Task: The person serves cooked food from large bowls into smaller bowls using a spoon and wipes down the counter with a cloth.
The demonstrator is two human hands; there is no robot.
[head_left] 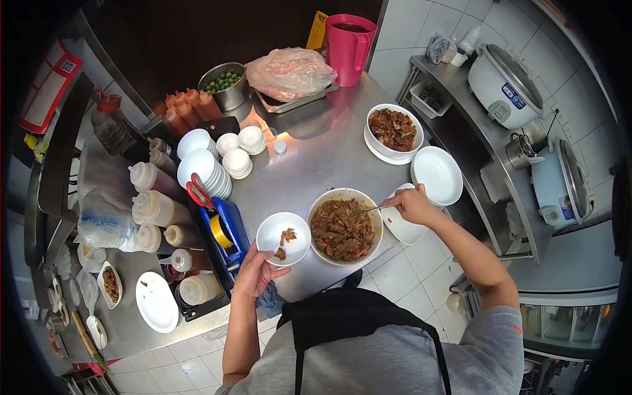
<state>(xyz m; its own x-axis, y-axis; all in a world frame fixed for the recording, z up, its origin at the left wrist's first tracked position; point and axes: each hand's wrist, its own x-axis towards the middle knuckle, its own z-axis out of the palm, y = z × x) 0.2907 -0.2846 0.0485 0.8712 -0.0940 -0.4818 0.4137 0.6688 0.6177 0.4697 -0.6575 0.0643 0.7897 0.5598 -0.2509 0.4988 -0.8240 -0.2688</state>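
Observation:
My left hand [255, 271] grips the near-left rim of a small white bowl [268, 227], which has a few brown pieces of food in it. Close beside it on the right stands a larger white bowl [378, 245] filled with brown chopped stew [342, 227]. Closed around the handle of a metal spoon [378, 209], my right hand [416, 205] is at that bowl's right side; the spoon's head is buried in the food. Below my right hand lies a white dish [400, 227], partly covered by the hand. An empty white bowl [437, 175] sits just beyond it.
Another full bowl of stew [393, 130] stands toward the back right. Stacked white bowls [201, 168], squeeze bottles [158, 207] and a blue tape dispenser [224, 234] line the left. Behind are a pot of green limes [224, 82], bagged meat [289, 72] and a pink pitcher [349, 52].

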